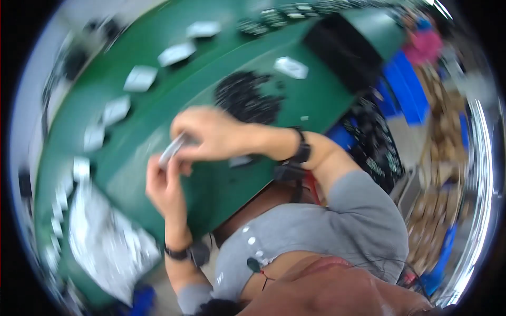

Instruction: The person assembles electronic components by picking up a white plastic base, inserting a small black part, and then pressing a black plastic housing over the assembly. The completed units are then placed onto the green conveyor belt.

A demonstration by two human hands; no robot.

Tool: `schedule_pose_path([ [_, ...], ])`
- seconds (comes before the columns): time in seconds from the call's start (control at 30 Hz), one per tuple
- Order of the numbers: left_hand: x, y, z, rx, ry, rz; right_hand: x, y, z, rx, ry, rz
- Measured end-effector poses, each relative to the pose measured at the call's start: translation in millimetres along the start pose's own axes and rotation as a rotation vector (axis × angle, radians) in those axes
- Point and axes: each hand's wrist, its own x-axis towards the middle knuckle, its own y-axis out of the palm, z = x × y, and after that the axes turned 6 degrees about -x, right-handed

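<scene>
One green counter (132, 174), one pale flat piece (172, 150) held above it, one heap of black pieces (246, 97), one silvery bag (105, 237), one black box (345, 52), one lone white packet (291, 68) near the heap and six distinct white blocks (140, 78) in the curved row are counted, the row's blurred end being left uncounted.

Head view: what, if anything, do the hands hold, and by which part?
A small, blurred pale object: the left hand grips its lower end, the right hand its upper end.
</scene>
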Motion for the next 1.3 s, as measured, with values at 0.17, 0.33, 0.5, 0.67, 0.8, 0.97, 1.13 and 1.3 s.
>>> schedule_pose_path([
  [0.17, -14.6, -1.2, 5.0, -0.097, -0.001, 0.016, -5.9, 8.2, -1.0, 0.128, -0.034, 0.05],
  [0.33, -5.1, -10.3, 10.4, -0.236, -0.049, 0.044, -7.9, 2.1, 5.6, 0.155, -0.008, 0.032],
  [0.5, 0.9, -14.6, 1.3, -0.347, -0.034, -0.051, -3.4, 9.1, 3.5, 0.329, 0.013, -0.104],
  [0.67, 15.5, -47.0, 17.7, -0.252, -0.063, 0.011, -6.8, 15.1, 0.1, 0.511, 0.163, 0.189],
  [0.8, 28.3, -73.3, 25.4, 0.299, -0.147, -0.002, -5.6, 17.1, -11.7, 0.318, 0.039, 0.015],
  [0.97, 27.0, -71.8, 27.0, 0.776, 0.012, 0.098, -8.1, -5.3, -12.0, 0.352, 0.046, -0.053],
  [1.13, 6.8, -65.9, 16.1, 1.003, 0.094, 0.104, -27.1, -43.7, -20.7, 0.159, 0.0, -0.192],
  [1.3, -27.7, -40.1, 17.4, 1.185, 0.328, 0.091, -54.7, -89.6, -49.7, 0.158, 0.297, -0.229],
])
